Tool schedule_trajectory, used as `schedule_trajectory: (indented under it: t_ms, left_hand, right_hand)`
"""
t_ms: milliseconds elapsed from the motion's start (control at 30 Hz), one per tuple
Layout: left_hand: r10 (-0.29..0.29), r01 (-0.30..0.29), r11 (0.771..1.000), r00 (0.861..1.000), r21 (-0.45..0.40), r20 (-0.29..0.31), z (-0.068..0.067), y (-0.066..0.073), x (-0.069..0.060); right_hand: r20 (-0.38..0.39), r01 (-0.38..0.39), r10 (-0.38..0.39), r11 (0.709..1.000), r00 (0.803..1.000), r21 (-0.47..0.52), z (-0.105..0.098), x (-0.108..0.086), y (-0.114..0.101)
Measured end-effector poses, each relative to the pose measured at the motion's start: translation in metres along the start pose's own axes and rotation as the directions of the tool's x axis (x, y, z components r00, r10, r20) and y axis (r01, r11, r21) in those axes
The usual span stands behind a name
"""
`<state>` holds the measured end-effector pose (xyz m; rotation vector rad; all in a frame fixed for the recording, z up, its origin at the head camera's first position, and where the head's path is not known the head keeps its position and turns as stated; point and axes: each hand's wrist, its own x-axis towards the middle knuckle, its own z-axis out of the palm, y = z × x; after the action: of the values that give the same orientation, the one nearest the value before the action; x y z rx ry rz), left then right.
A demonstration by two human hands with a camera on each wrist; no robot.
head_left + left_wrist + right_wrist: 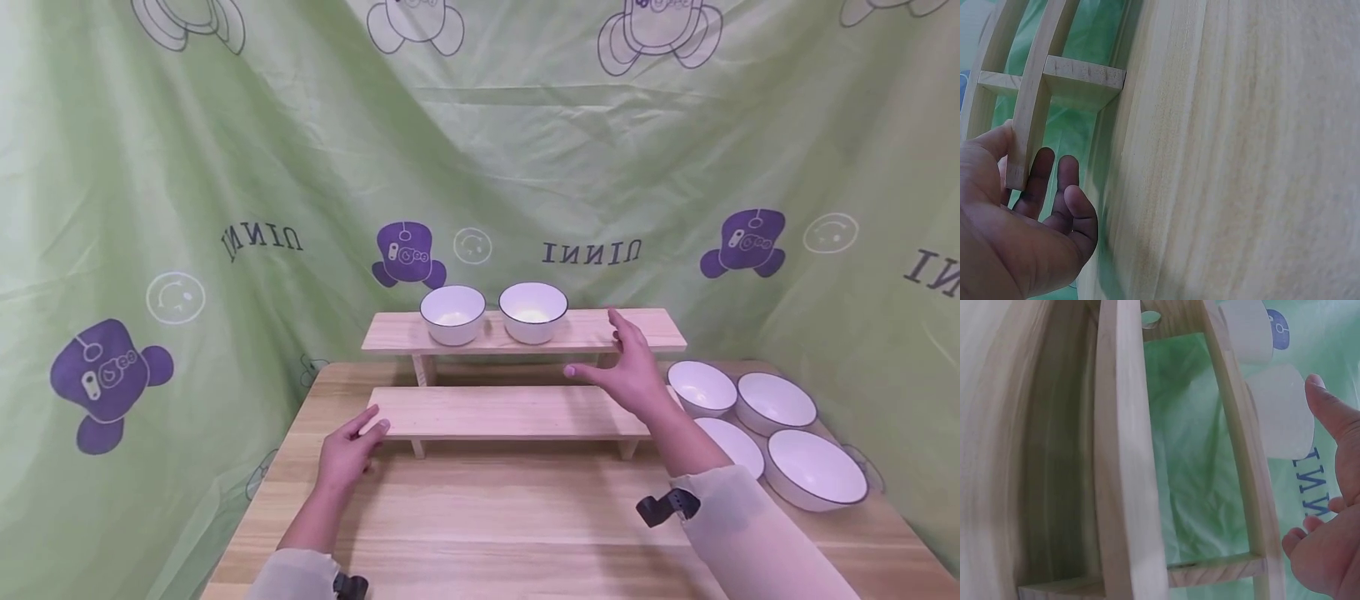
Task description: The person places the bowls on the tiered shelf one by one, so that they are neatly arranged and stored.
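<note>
A two-tier wooden shelf point(510, 412) stands on the table. My left hand point(347, 454) holds the left end of its lower board, which in the left wrist view point(1025, 134) sits between the thumb and the fingers. Two white bowls with dark rims rest on the upper board, a left bowl point(453, 317) and a right bowl point(533, 313). Over the right part of the shelf, my right hand point(632, 371) has its thumb and fingers spread and holds nothing. The right wrist view shows this hand point(1329, 550) apart from the nearer bowl point(1282, 415).
Several more white bowls point(816, 471) stand close together on the table's right side, beside the right forearm. The wooden table point(510, 517) extends in front of the shelf. A green printed curtain point(480, 167) hangs behind and at both sides.
</note>
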<state>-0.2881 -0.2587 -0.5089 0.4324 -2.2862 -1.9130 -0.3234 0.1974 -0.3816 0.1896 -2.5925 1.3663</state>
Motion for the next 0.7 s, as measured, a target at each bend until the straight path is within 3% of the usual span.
schedule_trajectory:
  t_ms: [700]
  left_hand:
    - [0.001, -0.001, 1.000, 1.000, -0.008, 0.024, -0.002, -0.001, 0.003]
  right_hand:
    - [-0.048, 0.010, -0.011, 1.000, 0.999, -0.021, -0.010, -0.030, 0.024]
